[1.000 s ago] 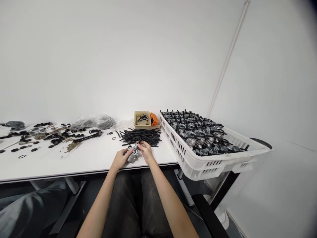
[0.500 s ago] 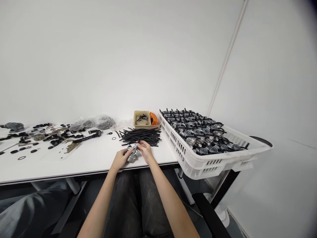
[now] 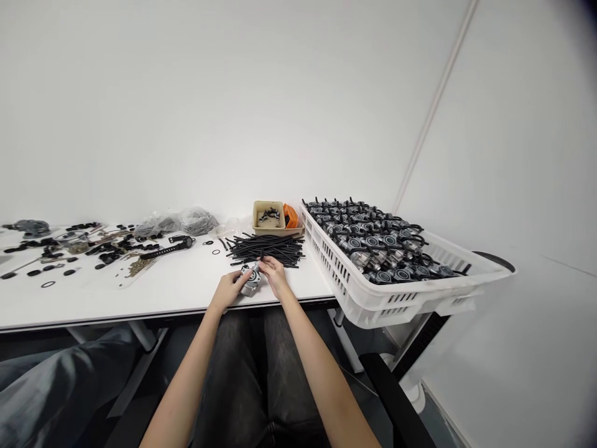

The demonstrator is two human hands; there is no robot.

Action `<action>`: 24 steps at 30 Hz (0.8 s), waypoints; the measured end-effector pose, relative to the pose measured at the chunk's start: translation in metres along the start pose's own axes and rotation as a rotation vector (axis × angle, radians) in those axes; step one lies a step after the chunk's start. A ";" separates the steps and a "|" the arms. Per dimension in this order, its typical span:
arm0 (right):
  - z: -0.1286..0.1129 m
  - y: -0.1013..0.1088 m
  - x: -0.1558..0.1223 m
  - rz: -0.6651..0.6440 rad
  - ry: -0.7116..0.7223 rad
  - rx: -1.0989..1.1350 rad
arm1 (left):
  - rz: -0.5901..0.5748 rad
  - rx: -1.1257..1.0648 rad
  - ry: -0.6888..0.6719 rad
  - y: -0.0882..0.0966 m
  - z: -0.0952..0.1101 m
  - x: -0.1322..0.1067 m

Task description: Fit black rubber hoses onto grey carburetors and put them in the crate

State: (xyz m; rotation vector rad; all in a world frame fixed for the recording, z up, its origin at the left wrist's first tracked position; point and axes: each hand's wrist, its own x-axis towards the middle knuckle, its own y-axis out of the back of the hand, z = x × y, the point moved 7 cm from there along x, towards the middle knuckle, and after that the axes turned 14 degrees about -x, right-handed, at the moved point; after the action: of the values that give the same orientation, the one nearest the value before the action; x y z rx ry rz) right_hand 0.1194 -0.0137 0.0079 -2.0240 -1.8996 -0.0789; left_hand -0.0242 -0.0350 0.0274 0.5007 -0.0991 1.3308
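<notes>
A small silver-grey metal carburetor [image 3: 252, 284] is held just above the front edge of the white table. My left hand [image 3: 227, 290] is closed around its left side, thumb on top. At its upper right, my right hand [image 3: 274, 274] pinches a short black rubber hose [image 3: 262, 255] whose tip sticks up past the fingers. Whether the hose sits on the carburetor's fitting is hidden by the fingertips. Just behind both hands lies a loose pile of black rubber hoses [image 3: 268, 247].
On the right stands a white plastic crate [image 3: 347, 285] with rows of carburetors [image 3: 373, 242]. A beige tray [image 3: 268, 230] and orange basket [image 3: 291, 216] sit behind the hoses. Black caps, brass parts, bags and a wristwatch [image 3: 168, 247] spread leftward. Another person's leg [image 3: 69, 386] shows lower left.
The view has tilted slightly, so the table sits a little higher in it. Both hands keep their hold on the carburetor and hose, with only slight finger movement.
</notes>
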 end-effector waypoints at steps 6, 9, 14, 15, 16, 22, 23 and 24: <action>0.001 0.002 0.002 0.028 0.004 -0.037 | 0.012 0.030 -0.026 0.001 -0.001 -0.001; 0.001 0.001 0.001 0.023 0.010 -0.052 | 0.027 0.067 -0.032 0.002 -0.002 0.000; -0.003 -0.003 -0.001 -0.003 0.025 -0.052 | 0.020 0.080 -0.014 0.003 -0.005 0.000; -0.004 -0.004 -0.002 -0.015 0.024 -0.042 | 0.019 0.077 -0.010 0.003 -0.005 0.000; -0.005 -0.005 -0.002 -0.030 0.018 -0.031 | 0.018 0.072 -0.007 0.003 -0.005 0.000; -0.006 -0.010 -0.005 -0.082 -0.004 0.014 | 0.015 0.062 -0.002 0.002 -0.002 -0.001; -0.006 -0.010 -0.005 -0.075 -0.006 0.015 | 0.016 0.065 -0.001 0.002 -0.002 -0.001; -0.006 -0.009 -0.005 -0.068 -0.008 0.014 | 0.016 0.068 -0.001 0.002 -0.002 -0.001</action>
State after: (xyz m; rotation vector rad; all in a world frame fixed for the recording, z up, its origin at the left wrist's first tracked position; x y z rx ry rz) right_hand 0.1110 -0.0201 0.0137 -1.9539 -1.9680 -0.0752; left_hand -0.0267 -0.0354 0.0260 0.5589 -0.0594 1.3533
